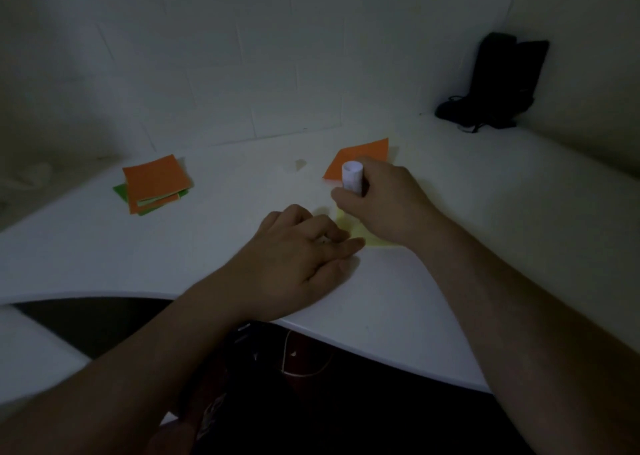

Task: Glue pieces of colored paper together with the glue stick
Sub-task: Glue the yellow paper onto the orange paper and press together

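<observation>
My right hand grips a white glue stick upright, its lower end hidden by my fingers, over a pale yellow paper lying on the white table. My left hand rests beside it, its fingertips pressing the yellow paper's left edge. An orange paper lies just behind the glue stick, partly hidden by it. A stack of orange and green papers sits at the far left.
A black bag leans in the far right corner against the wall. A small pale scrap lies on the table between the stack and the orange paper. The table's curved front edge runs below my forearms.
</observation>
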Motion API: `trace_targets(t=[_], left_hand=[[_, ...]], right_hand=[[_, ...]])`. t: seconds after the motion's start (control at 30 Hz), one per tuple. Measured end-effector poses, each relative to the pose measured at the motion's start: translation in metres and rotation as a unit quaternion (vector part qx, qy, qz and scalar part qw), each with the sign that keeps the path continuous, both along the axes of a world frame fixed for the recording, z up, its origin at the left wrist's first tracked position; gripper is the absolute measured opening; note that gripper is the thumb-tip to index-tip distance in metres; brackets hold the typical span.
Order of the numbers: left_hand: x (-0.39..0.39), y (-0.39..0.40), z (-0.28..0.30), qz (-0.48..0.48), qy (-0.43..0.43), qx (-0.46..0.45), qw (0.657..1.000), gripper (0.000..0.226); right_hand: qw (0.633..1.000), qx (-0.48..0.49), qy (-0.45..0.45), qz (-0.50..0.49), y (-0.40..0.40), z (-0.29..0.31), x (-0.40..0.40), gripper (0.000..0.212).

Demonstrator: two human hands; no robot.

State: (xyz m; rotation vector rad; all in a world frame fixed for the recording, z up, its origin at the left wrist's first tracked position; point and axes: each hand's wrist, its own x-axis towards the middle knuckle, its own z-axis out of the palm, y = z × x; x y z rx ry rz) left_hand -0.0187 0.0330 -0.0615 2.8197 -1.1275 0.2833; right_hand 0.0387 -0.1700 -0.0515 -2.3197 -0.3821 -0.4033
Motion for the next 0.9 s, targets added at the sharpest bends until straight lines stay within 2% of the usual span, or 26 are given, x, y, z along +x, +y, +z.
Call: trace_targets(t=[0.23, 0.4, 0.47, 0.7, 0.9], left_hand=[[0.001, 0.0, 0.0, 0.001, 0.003, 0.002, 1.0, 0.057], [0.001, 0.001, -0.001, 0.0, 0.0, 0.004, 1.0, 0.054], [0.0, 0.001, 0.0, 0.005, 0.004, 0.003, 1.0, 0.055], [0.001, 0.0, -0.001, 0.006, 0.011, 0.003, 1.0, 0.056], [-0.001, 0.0, 0.001, 0.008, 0.019, 0.003, 1.0, 0.059]], right_hand=[[1.0, -0.001, 0.005, 0.015, 0.007, -0.001, 0.002, 0.027], [0.997, 0.082, 0.002, 0.001, -0.006, 0.013, 0.0, 0.021], [0.999, 0.05, -0.001, -0.011, -0.013, 0.015, -0.001, 0.018], [0.999, -0.032, 0.008, 0.002, -0.01, 0.008, -0.003, 0.03], [0.999, -0.044, 0.023, -0.004, -0.019, 0.009, -0.003, 0.029]])
